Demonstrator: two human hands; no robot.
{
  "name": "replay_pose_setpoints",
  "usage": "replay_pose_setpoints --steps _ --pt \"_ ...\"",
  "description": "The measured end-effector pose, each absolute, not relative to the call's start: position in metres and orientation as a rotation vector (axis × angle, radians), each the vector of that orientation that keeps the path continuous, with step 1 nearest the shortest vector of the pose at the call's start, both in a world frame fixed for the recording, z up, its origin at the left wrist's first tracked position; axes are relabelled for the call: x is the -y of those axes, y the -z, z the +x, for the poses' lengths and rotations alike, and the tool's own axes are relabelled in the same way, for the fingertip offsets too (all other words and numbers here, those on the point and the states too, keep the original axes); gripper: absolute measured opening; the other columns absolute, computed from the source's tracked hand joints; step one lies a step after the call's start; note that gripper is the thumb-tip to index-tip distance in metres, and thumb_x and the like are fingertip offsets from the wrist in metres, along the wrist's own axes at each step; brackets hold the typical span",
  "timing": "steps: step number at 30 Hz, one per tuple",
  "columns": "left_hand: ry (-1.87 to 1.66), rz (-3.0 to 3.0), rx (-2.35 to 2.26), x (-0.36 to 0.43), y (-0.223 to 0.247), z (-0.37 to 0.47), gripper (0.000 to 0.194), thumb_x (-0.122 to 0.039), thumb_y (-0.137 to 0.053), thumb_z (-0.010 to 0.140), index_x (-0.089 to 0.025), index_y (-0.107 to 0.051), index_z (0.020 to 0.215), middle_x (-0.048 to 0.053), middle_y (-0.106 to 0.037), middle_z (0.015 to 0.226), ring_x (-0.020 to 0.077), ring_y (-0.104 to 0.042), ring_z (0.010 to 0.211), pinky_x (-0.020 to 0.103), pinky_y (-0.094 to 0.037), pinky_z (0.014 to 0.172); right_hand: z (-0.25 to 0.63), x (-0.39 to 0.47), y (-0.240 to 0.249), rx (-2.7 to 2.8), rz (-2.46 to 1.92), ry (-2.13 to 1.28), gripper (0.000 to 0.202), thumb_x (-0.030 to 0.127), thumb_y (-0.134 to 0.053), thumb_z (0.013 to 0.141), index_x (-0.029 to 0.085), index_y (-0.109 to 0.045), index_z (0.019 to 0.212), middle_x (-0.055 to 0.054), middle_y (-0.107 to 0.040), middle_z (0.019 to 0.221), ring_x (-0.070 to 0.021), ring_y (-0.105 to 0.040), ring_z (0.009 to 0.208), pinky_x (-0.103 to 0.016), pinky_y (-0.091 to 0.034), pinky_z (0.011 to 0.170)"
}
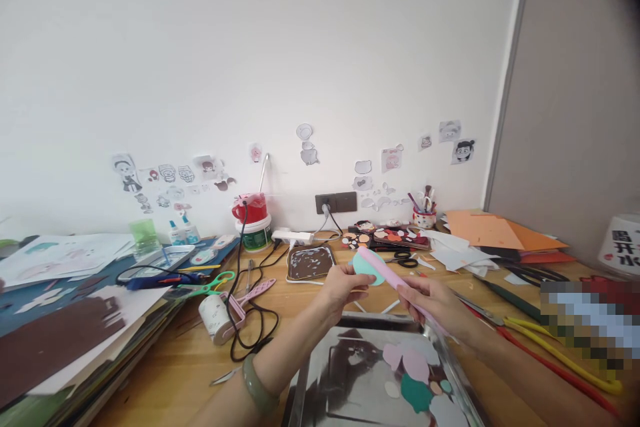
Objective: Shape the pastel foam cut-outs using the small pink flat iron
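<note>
My left hand (344,288) is closed on a thin mint-green rounded piece (369,267), held up above the far edge of the metal tray (299,383). In my right hand (431,303) is a long pink bar-shaped tool (387,269); its exact kind I cannot make out. Its far end lies against or over the mint piece. On the tray below rest several flat cut-outs, among them a pink piece (416,363) and a dark green piece (416,393).
Behind my hands lie a brown glue-smeared pad (311,262) and black scissors (406,260). A lint roller (216,319), green-handled scissors (220,283) and black cables are at left. Pliers (545,337) lie at right. Orange sheets (485,230) are stacked near the wall.
</note>
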State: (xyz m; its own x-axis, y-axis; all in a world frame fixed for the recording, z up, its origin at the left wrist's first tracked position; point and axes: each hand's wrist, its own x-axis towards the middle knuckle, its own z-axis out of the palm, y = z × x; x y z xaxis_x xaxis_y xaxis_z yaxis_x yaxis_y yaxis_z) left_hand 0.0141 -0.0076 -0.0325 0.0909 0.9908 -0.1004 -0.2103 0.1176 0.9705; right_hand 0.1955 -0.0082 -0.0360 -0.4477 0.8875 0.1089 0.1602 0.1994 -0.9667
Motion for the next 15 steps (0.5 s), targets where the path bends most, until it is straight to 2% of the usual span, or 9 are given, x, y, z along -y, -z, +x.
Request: replay_pose_setpoints --steps 5,15 --pt "-1.145 0.989 -1.023 0.0080 0.0306 0.0153 0.027 -0.026 -0.072 0.044 -0.010 -0.060 0.063 0.003 -0.056 0.056 0.0087 -0.051 0.053 0.021 -0.041 0.053 0.1974 0.0059 0.0388 1.750 -0.982 -1.291 0.030 0.044 -0.048 0.073 0.014 -0.055 0.074 0.004 -0.047 0.053 -0.0057 -0.042 0.041 -0.017 -0.033 0.039" --pt "-1.262 0.959 -0.955 0.0027 0.0289 0.0091 0.020 -0.022 -0.072 0.045 -0.010 -0.060 0.057 0.001 -0.055 0.056 0.0053 -0.048 0.049 0.017 -0.041 0.052 0.1984 0.0052 0.0372 1.766 -0.984 -1.272 0.031 0.044 -0.050 0.072 0.014 -0.056 0.073 0.003 -0.048 0.054 -0.0052 -0.042 0.040 -0.017 -0.034 0.038"
